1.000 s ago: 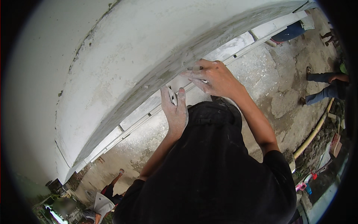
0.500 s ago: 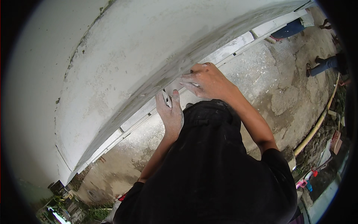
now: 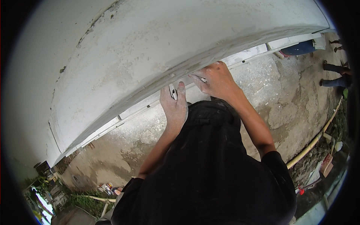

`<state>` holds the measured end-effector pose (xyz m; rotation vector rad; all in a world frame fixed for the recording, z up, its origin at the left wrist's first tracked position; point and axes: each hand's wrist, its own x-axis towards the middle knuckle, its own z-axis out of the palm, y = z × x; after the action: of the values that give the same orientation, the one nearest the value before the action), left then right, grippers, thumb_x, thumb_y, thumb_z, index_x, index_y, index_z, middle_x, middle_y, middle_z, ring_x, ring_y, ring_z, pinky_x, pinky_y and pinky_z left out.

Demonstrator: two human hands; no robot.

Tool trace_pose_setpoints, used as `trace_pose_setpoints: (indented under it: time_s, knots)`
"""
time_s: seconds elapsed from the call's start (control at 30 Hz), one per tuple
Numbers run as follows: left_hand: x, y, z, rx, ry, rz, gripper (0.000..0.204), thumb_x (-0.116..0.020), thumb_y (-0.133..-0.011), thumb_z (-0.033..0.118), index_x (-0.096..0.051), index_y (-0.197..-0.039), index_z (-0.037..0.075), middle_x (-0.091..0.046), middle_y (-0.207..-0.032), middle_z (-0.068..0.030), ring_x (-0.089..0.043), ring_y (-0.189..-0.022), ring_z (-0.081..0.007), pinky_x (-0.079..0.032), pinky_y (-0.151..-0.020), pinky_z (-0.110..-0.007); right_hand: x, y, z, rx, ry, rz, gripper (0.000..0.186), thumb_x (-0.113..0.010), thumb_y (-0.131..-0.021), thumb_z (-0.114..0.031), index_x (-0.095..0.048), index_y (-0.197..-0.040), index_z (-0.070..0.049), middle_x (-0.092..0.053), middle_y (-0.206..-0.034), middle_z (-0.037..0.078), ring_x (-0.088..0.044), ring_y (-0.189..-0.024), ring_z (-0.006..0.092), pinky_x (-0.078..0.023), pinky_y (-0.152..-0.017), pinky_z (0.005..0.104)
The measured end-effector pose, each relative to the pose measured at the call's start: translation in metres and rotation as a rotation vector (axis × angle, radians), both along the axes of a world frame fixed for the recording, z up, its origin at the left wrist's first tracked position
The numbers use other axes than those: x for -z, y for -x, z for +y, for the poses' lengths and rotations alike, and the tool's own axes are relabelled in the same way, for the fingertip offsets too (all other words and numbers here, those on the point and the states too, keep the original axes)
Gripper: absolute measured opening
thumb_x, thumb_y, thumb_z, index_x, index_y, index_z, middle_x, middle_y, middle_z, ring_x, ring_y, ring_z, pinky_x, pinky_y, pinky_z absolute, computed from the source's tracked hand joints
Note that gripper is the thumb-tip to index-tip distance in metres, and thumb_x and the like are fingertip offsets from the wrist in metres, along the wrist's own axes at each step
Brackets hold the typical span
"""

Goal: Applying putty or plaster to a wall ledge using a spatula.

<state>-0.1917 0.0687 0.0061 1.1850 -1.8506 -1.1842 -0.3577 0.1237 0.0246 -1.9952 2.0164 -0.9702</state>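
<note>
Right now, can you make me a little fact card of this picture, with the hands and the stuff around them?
Left hand: dusty, at the ledge's near edge; whether it grips anything is unclear
Right hand: beside it, fingertips hidden; hold unclear
Ledge: big, white, stained
Shirt: black
Ground: grey-brown, white specks near the ledge
Pole: yellowish, lying at the right
Other person: legs in blue trousers, far right

Shows dusty left hand (image 3: 174,108) near right hand (image 3: 219,81), at lower edge of pale slab (image 3: 150,60); also shows stained floor (image 3: 288,105) below, with yellowish pole (image 3: 308,147) at right.
</note>
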Motion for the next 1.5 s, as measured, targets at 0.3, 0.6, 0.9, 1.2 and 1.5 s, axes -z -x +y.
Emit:
trace_pose_setpoints:
  time_s: [0.3, 0.6, 0.9, 1.2, 1.5]
  knots:
    - [-0.007, 0.023, 0.007, -0.024, 0.124, 0.090, 0.042, -0.058, -0.094, 0.016, -0.050, -0.130, -0.003, -0.053, -0.124, -0.0258, -0.050, -0.118, -0.0418, -0.038, -0.102, -0.047, 0.000, 0.000, -0.001, 0.027, -0.003, -0.094, 0.029, -0.071, -0.081, -0.012, -0.075, -0.109, -0.010, -0.067, -0.077, 0.014, -0.063, -0.071, 0.0281, -0.053, -0.067, 0.0380]
    - [-0.003, 0.020, 0.007, -0.021, -0.027, 0.116, 0.064, -0.052, -0.085, 0.011, -0.034, -0.142, -0.015, -0.030, -0.152, -0.0341, -0.033, -0.142, -0.0358, -0.024, -0.116, -0.040, -0.014, 0.001, -0.006, -0.025, -0.055, -0.065, 0.033, -0.073, -0.080, -0.010, -0.073, -0.113, -0.008, -0.066, -0.089, 0.015, -0.064, -0.075, 0.0273, -0.053, -0.070, 0.0368]
    - [-0.004, -0.002, 0.004, -0.091, 0.047, 0.110, 0.071, -0.052, -0.077, 0.002, -0.032, -0.144, -0.009, -0.030, -0.151, -0.0351, -0.030, -0.141, -0.0484, -0.030, -0.115, -0.043, -0.012, -0.009, -0.003, -0.038, -0.268, -0.703, 0.038, -0.068, -0.086, -0.007, -0.065, -0.123, 0.004, -0.067, -0.101, 0.012, -0.063, -0.087, 0.0161, -0.048, -0.079, 0.0270]
    - [0.001, -0.065, 0.001, -0.258, 0.154, 0.135, 0.084, -0.050, -0.077, 0.000, -0.015, -0.153, -0.007, -0.013, -0.158, -0.0329, -0.025, -0.143, -0.0466, -0.031, -0.115, -0.043, -0.019, -0.082, -0.027, -0.188, -0.506, -0.686, 0.046, -0.068, -0.091, -0.013, -0.060, -0.135, -0.005, -0.056, -0.076, 0.000, -0.046, -0.062, 0.0060, -0.038, -0.056, 0.0230]
    - [0.004, -0.136, -0.044, -0.375, 0.155, 0.170, 0.078, -0.054, -0.076, 0.006, -0.026, -0.147, -0.010, -0.035, -0.146, -0.0348, -0.054, -0.113, -0.0502, -0.044, -0.099, -0.049, -0.016, -0.162, -0.090, -0.152, -0.498, -0.741, 0.040, -0.059, -0.100, -0.031, -0.064, -0.128, -0.003, -0.045, -0.057, -0.005, -0.037, -0.046, 0.0033, -0.025, -0.040, 0.0222]
